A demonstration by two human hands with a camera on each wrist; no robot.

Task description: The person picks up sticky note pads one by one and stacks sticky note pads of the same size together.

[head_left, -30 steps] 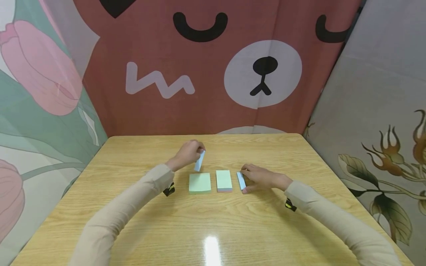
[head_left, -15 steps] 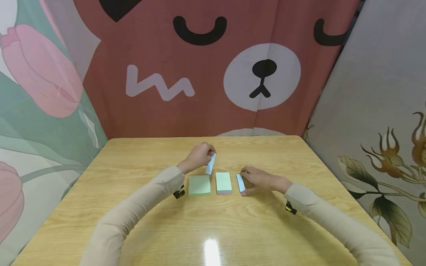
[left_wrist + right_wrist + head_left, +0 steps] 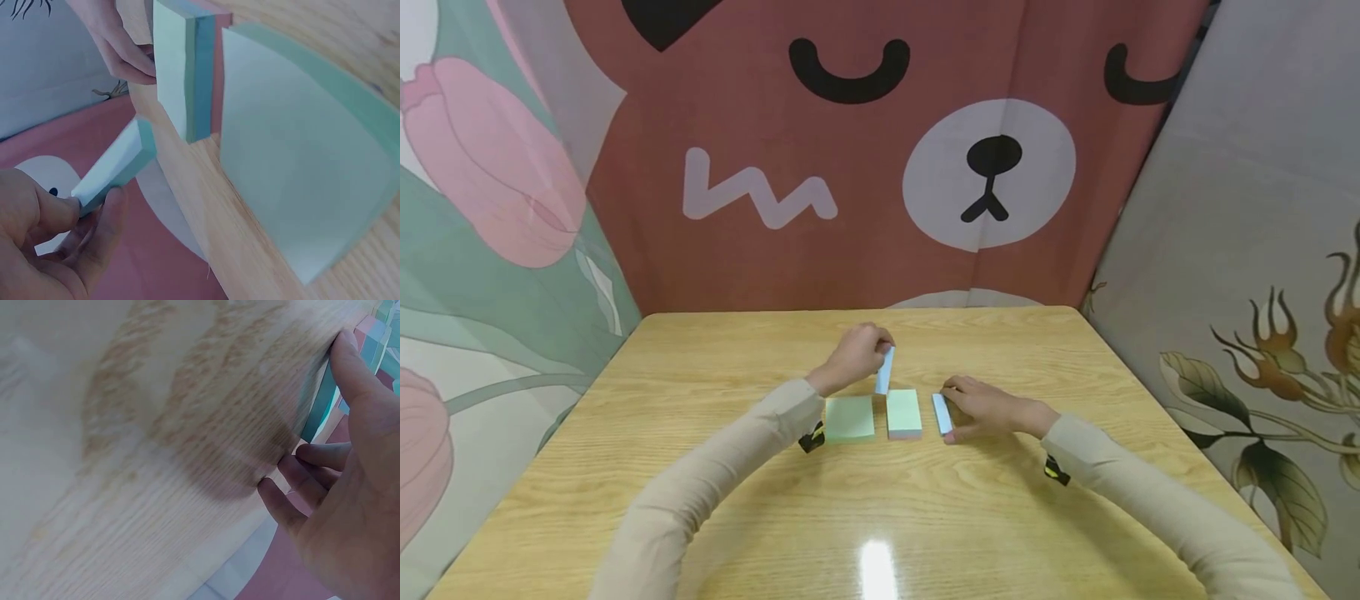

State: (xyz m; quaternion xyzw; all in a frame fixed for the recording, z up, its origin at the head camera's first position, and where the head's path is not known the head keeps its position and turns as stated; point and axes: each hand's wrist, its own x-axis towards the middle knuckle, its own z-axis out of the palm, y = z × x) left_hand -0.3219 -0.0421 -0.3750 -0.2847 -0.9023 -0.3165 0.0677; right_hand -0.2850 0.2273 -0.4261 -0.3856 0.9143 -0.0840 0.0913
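Note:
In the head view my left hand is raised behind the middle of the row and pinches a narrow light-blue sticky note pad by its upper end. The left wrist view shows this pad tilted between thumb and fingers, off the table. My right hand holds a second narrow light-blue sticky note pad on the table, thumb at its near end and fingers at its far end. Between the hands lie a wide green sticky note pad and a smaller stack of sticky notes, green on top with blue and pink layers beneath.
The wooden table ends at a back edge in front of a curtain with a bear print. Patterned curtains hang at both sides. A bright reflection lies on the near part of the tabletop.
My left hand has moved right with the narrow pad, from behind the wide green pad to just behind the smaller stack. The right hand has stayed at its pad.

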